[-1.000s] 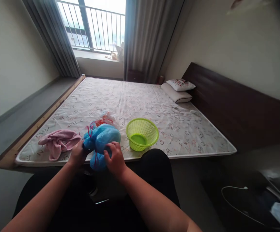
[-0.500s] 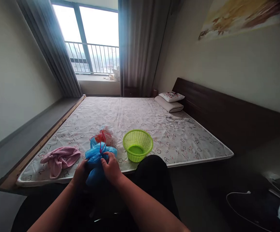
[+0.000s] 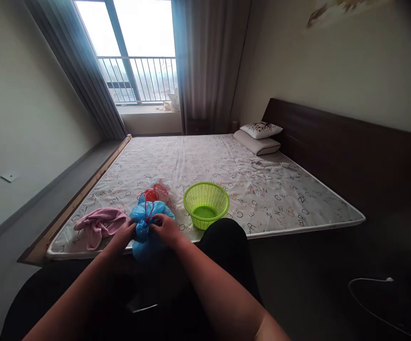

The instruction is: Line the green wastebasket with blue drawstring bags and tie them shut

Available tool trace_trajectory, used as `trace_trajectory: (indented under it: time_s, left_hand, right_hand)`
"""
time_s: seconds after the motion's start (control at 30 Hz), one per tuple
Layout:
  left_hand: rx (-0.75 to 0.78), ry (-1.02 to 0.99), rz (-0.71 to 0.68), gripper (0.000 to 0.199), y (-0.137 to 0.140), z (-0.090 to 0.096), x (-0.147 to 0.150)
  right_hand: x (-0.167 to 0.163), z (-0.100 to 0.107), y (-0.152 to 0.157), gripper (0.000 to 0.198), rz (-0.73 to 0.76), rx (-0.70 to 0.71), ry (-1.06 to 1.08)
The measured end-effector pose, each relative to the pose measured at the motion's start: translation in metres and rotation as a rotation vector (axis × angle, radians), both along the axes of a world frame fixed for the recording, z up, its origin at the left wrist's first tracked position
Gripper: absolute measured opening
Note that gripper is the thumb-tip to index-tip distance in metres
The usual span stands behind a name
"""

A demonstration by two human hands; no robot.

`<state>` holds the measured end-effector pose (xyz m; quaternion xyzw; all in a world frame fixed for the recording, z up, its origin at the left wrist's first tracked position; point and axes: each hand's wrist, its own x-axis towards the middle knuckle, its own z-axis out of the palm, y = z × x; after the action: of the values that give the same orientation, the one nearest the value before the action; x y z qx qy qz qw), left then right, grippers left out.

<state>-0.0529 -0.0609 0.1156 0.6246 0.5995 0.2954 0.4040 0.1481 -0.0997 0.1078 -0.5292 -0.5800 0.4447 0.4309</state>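
Note:
A blue plastic bag [image 3: 144,246] with a red drawstring [image 3: 149,208] is bunched between my hands at the mattress's near edge. My left hand [image 3: 126,232] grips its left side, fingers closed on the plastic. From the right, my right hand [image 3: 166,229] pinches the gathered part near the drawstring. Behind it lie more crumpled bags, among them a red and clear one [image 3: 156,192]. Left of my hands rests a rumpled pink cloth [image 3: 102,225]. A green plastic basket [image 3: 206,203] stands upright to the right, and nothing shows inside it.
The lettered mattress [image 3: 198,161] spreads out ahead, with two stacked pillows [image 3: 258,137] by the dark headboard [image 3: 333,137]. My raised knee [image 3: 225,241] is close to the basket. A white cable [image 3: 354,293] lies low at the right. Curtains [image 3: 209,61] flank the window.
The view has shifted, so the bed sits a little to the right and higher. My hands still hold the blue bag, which has turned slightly and shows a smaller bunch between my fingers.

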Motion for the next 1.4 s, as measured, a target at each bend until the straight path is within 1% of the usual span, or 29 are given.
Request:
trace_trajectory:
  time_s: [0.03,0.07,0.1,0.13,0.17,0.2,0.23,0.27,0.33,0.43,0.5,0.63,0.7,0.77,0.83,0.93,1.0,1.07,1.13,1.2,1.23,1.3,1.33,1.4]
  left_hand:
    - [-0.027,-0.040,0.046,0.046,0.002,0.001,-0.001]
    - [-0.020,-0.072,0.109,0.049,0.003,0.001,-0.002]
    - [0.026,-0.084,0.181,0.051,0.003,0.002,-0.003]
    - [0.104,-0.070,0.247,0.050,0.000,0.002,-0.003]
    - [0.179,-0.040,0.285,0.049,-0.003,0.003,-0.003]
    - [0.238,-0.006,0.294,0.047,-0.008,0.004,-0.002]
    - [0.274,0.028,0.270,0.047,-0.013,0.006,0.000]
    - [0.289,0.051,0.218,0.049,-0.017,0.008,0.002]
    - [0.284,0.043,0.072,0.056,-0.023,0.011,0.006]
    - [0.173,-0.047,-0.123,0.072,-0.023,0.011,0.012]
    - [0.109,-0.065,-0.179,0.074,-0.020,0.006,0.013]
    - [0.161,0.043,-0.160,0.052,-0.013,-0.001,0.011]
    - [0.168,0.078,-0.149,0.045,-0.007,-0.001,0.006]
    - [0.158,0.104,-0.147,0.042,-0.001,0.002,-0.001]
    - [0.174,0.147,-0.160,0.041,0.007,0.005,-0.008]
    - [0.235,0.215,-0.186,0.040,0.017,0.008,-0.017]
    - [0.258,0.238,-0.188,0.038,0.021,0.008,-0.019]
    - [0.264,0.248,-0.188,0.036,0.022,0.005,-0.016]
    - [0.268,0.242,-0.191,0.036,0.021,0.002,-0.012]
    - [0.265,0.231,-0.200,0.037,0.019,-0.002,-0.007]
    - [0.262,0.225,-0.208,0.038,0.018,-0.003,-0.005]
    - [0.259,0.215,-0.224,0.039,0.016,-0.004,-0.003]
    - [0.260,0.207,-0.231,0.039,0.015,-0.004,-0.002]
    - [0.267,0.186,-0.243,0.038,0.011,-0.003,-0.002]
  right_hand:
    - [-0.001,-0.001,0.002,0.025,-0.022,0.012,0.006]
    - [-0.002,-0.003,0.003,0.024,-0.045,0.019,0.009]
    - [-0.003,-0.005,0.004,0.023,-0.066,0.022,0.007]
    - [-0.003,-0.007,0.005,0.021,-0.082,0.024,0.001]
    - [-0.004,-0.008,0.006,0.019,-0.092,0.027,-0.004]
    - [-0.004,-0.009,0.006,0.018,-0.099,0.030,-0.005]
    - [-0.004,-0.009,0.006,0.017,-0.105,0.034,0.000]
    - [-0.004,-0.009,0.006,0.018,-0.113,0.039,0.011]
    - [-0.004,-0.007,0.005,0.022,-0.140,0.046,0.034]
    - [-0.007,-0.004,0.001,0.029,-0.155,0.057,0.026]
    - [-0.009,-0.004,-0.002,0.026,-0.130,0.075,0.009]
    - [-0.009,-0.003,0.001,0.012,-0.073,0.119,-0.050]
    - [-0.004,-0.003,0.008,0.009,-0.040,0.144,-0.085]
    - [0.004,-0.003,0.016,0.008,-0.027,0.172,-0.113]
    - [0.013,-0.005,0.023,0.007,-0.045,0.187,-0.148]
    - [0.025,-0.009,0.029,0.008,-0.113,0.160,-0.226]
    - [0.031,-0.012,0.029,0.007,-0.162,0.129,-0.277]
    - [0.033,-0.015,0.028,0.004,-0.202,0.138,-0.324]
    - [0.032,-0.016,0.023,0.004,-0.258,0.204,-0.370]
    - [0.029,-0.014,0.018,0.008,-0.306,0.323,-0.409]
    - [0.028,-0.013,0.015,0.011,-0.305,0.391,-0.425]
    - [0.025,-0.010,0.009,0.017,-0.245,0.514,-0.460]
    - [0.023,-0.009,0.008,0.019,-0.206,0.552,-0.483]
    - [0.022,-0.009,0.007,0.024,-0.138,0.552,-0.540]
